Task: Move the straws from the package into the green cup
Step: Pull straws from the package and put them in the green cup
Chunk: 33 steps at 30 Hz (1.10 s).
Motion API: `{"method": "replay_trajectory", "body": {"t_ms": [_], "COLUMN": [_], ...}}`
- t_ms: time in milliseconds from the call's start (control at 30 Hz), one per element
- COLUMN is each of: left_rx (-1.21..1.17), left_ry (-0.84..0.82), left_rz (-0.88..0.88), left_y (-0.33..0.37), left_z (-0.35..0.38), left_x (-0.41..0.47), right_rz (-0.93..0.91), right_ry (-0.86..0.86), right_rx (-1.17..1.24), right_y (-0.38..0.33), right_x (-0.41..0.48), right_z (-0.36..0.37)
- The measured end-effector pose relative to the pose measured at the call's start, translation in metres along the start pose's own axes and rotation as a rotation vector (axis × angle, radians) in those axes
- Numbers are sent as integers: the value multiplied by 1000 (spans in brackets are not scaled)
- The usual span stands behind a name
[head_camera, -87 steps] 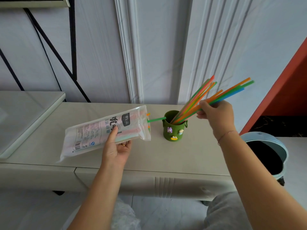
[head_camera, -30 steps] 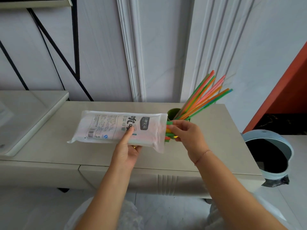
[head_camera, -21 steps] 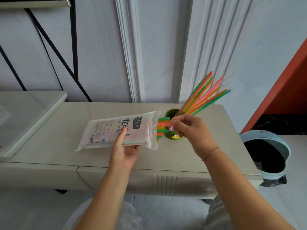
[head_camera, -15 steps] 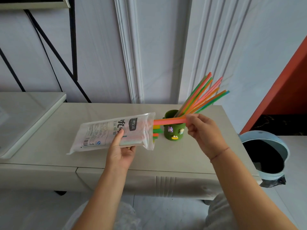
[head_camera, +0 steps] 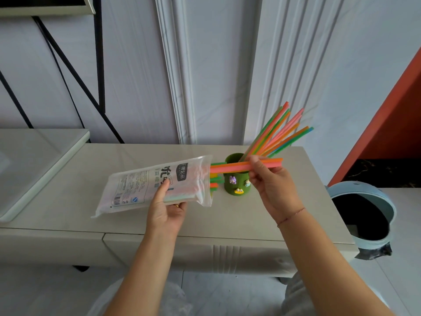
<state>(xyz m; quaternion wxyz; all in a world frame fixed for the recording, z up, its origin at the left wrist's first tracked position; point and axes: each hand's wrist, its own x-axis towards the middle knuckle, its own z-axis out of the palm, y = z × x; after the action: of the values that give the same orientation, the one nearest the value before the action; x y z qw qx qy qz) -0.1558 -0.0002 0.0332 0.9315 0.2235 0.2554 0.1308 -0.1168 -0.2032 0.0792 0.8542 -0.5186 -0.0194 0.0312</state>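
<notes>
My left hand (head_camera: 167, 207) holds a clear plastic straw package (head_camera: 157, 182) above the tabletop, its open mouth pointing right. My right hand (head_camera: 272, 183) pinches a small bundle of orange, pink and green straws (head_camera: 237, 165), drawn partway out of the package and lying across the front of the green cup (head_camera: 237, 182). The cup, decorated with small figures, stands on the cream table (head_camera: 227, 215). Several colourful straws (head_camera: 278, 131) lean out of it to the upper right. More straw ends (head_camera: 215, 182) stick out of the package mouth.
A light blue bin (head_camera: 362, 216) with a dark opening stands on the floor right of the table. A glass-topped surface (head_camera: 34, 160) adjoins the table's left end. White panelled wall lies behind; an orange panel (head_camera: 391, 124) rises at far right.
My right hand let go of the straws in the cup, reached to the package mouth, gripped a few straws and has drawn them out rightward. The package tilted up slightly.
</notes>
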Motion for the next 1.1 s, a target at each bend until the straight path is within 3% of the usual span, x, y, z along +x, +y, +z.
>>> {"method": "replay_trajectory", "body": {"t_ms": [200,400,533,700,833,967,1100], "left_rx": [-20,10,23,37,49,49,8], "left_ry": [0,51,45,32,-3,-22,18], "left_rz": [-18,-22,-2,16,43,50,49], "left_y": [-3,-4,-2,-4,-5,-5,2], "left_z": [2,4,5,6,7,9,6], "left_x": [-3,-4,-5,-5,-7,-8,-6], "right_rz": [-37,-34,9,176,215,140,-40], "right_ry": [-29,-11,-4,22,13,33,164], "right_rx": [-203,-230,-127,269,246,119,4], "right_y": [2,8,11,19,24,25,8], "right_x": [-1,-4,-6,-1,-4,-8,-5], "right_z": [4,10,11,12,17,22,16]}}
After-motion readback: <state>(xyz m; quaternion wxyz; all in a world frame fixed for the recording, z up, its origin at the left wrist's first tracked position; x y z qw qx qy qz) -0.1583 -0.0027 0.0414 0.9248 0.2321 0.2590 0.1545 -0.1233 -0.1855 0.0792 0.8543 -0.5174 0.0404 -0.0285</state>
